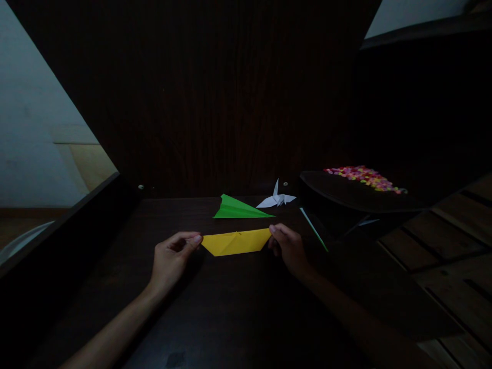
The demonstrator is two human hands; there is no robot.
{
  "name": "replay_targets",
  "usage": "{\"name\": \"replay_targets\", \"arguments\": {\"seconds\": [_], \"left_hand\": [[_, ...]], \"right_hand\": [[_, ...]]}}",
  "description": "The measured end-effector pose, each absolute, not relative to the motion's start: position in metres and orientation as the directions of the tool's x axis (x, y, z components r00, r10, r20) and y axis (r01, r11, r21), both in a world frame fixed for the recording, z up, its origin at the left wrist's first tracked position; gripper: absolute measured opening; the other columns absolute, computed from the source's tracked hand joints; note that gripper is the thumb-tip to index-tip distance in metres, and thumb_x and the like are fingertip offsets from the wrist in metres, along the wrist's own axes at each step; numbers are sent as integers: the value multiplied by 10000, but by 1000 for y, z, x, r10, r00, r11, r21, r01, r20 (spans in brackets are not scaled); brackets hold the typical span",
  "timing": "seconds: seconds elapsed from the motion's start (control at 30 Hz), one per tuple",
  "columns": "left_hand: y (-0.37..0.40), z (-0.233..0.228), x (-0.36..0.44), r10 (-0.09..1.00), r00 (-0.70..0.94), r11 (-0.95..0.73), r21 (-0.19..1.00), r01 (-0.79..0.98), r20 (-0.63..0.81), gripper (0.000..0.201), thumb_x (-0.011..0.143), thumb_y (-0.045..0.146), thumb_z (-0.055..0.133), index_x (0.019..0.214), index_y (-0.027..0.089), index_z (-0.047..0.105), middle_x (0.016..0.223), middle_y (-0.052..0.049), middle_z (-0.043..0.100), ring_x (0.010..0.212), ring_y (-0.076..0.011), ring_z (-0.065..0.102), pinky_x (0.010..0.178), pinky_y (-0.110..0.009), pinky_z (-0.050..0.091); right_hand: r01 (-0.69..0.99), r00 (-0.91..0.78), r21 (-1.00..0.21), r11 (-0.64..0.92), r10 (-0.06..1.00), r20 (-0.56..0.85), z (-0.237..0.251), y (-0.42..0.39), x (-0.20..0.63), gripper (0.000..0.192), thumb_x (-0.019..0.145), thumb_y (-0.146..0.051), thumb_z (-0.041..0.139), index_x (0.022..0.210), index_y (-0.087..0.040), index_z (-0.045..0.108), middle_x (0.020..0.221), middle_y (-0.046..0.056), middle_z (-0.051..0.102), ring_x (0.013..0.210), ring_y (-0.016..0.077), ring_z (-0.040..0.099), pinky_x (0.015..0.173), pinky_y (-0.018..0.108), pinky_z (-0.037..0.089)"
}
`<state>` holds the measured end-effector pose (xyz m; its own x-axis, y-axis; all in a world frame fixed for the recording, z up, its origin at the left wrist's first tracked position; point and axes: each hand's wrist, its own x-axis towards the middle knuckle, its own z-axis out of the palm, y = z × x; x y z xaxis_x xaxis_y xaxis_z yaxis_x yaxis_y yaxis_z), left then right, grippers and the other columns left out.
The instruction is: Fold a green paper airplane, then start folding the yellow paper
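Observation:
A yellow folded paper boat is held level above the dark wooden surface, its long top edge towards the back. My left hand pinches its left tip between thumb and fingers. At the opposite tip, my right hand grips the paper the same way. Just behind the boat lies a green paper plane with its nose to the right. A white origami crane rests behind the plane's nose. To the right of my right hand is a thin green-and-white strip.
A dark board rises upright at the back. On the right, a dark curved ledge carries a heap of small pink, red and yellow pieces. A raised dark side edge runs along the left. Wooden slats show at lower right.

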<state>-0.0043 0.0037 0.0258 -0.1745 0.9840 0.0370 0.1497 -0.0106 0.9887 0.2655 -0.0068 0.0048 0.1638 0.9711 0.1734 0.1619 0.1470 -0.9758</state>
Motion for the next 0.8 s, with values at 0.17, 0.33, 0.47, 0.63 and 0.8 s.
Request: {"name": "replay_targets", "arguments": {"seconds": [0.17,0.33,0.47,0.63,0.8], "left_hand": [[4,25,-6,988,-147,-14,988,151,37,313,600,446,801,739,170,748,646,-49,685,656,-205,611,603,-277,466],[3,26,-5,989,-138,-40,989,139,60,367,632,406,794,928,190,758,658,-10,629,660,-169,570,608,-247,446],[3,24,-5,991,-121,-52,993,110,65,397,656,395,787,1002,205,744,666,12,579,660,-149,546,624,-237,443],[2,24,-5,988,-125,-75,993,90,86,347,666,383,787,965,212,745,677,12,581,665,-139,535,615,-219,430],[1,26,-6,989,-107,-86,991,104,97,330,668,372,787,951,207,753,667,9,592,647,-137,535,607,-222,426]], "right_hand": [[191,161,-966,174,965,206,6,-7,267,434,864,-509,543,566,-194,547,493,-29,526,373,85,439,387,223,319],[172,157,-971,165,969,193,5,-6,268,427,862,-498,545,564,-191,542,495,-30,530,364,80,437,378,220,306],[131,174,-983,126,974,148,3,-4,268,417,864,-491,542,575,-191,536,503,-34,528,356,75,431,368,214,299],[111,179,-989,96,977,115,1,-5,266,418,863,-501,539,583,-191,520,496,-42,506,355,70,418,364,207,294],[106,196,-989,99,974,118,2,-3,268,419,859,-495,547,578,-185,519,470,-45,486,352,66,409,359,197,285]]}}
